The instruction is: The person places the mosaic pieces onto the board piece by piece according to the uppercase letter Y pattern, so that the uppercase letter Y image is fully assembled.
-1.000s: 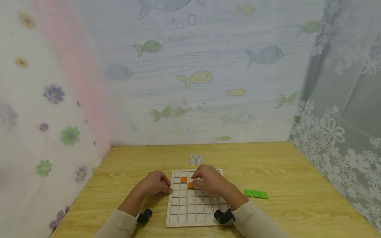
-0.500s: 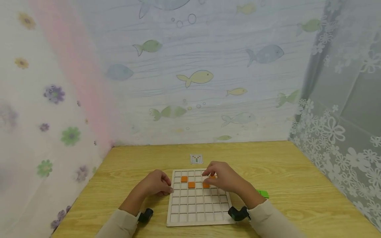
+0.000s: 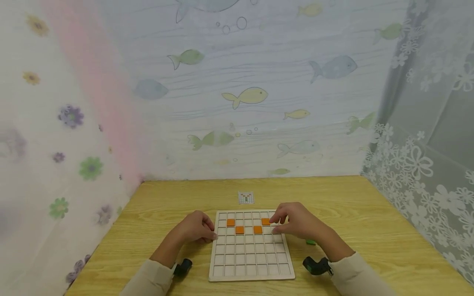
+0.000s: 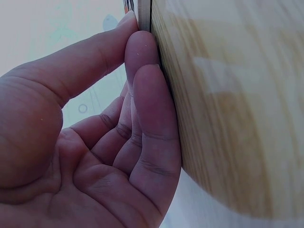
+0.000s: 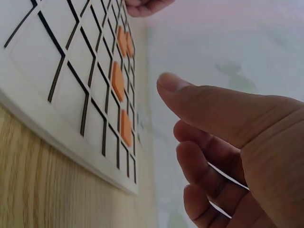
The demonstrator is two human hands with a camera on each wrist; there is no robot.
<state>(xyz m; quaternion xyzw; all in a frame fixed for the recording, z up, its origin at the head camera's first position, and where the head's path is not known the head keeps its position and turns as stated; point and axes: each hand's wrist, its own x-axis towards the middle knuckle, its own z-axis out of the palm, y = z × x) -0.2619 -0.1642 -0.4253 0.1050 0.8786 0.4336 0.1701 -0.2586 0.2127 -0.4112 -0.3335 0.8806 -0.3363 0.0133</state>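
A pale square board (image 3: pixel 255 263) with a raised grid lies on the table. Four-sided orange tiles sit in its upper rows, among them one at the left (image 3: pixel 231 222) and one at the right (image 3: pixel 265 221). My left hand (image 3: pixel 198 227) holds the board's left edge; in the left wrist view its thumb and fingertips meet at the rim (image 4: pixel 144 16). Over the board's upper right corner hovers my right hand (image 3: pixel 298 222), thumb and fingers apart and nothing between them. The right wrist view shows this hand (image 5: pixel 228 133) clear of the tiles.
A small printed grid card (image 3: pixel 246 197) lies beyond the board. Part of a green tile (image 3: pixel 310 242) shows beneath the right forearm, which hides whatever else lies there. The wooden table (image 3: pixel 177 197) ends at a fish-patterned curtain (image 3: pixel 244 123).
My right hand has moved rightward across the board, from the left orange tiles to the upper right corner. Two orange tiles on the right are now uncovered. The left hand stays at the edge.
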